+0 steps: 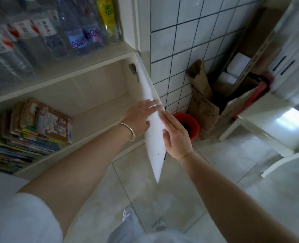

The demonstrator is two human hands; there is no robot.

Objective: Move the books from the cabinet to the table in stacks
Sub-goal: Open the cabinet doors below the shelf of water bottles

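A white cabinet (99,95) stands open in front of me. Its right door (154,137) swings out towards me. My left hand (140,118) lies flat against the door's inner face, fingers straight. On the outer face my right hand (176,135) presses with straight fingers, its thumb on the door's edge. A pile of colourful books (31,130) sits at the left of the lower shelf, some flat and some leaning. The right half of that shelf is bare. A white table (261,113) stands at the right.
Plastic water bottles (78,28) fill the upper shelf. A red bucket (187,125), brown paper bags (201,95) and cardboard crowd the tiled corner between cabinet and table. Pale floor tiles lie underfoot, with my shoes (127,213) below.
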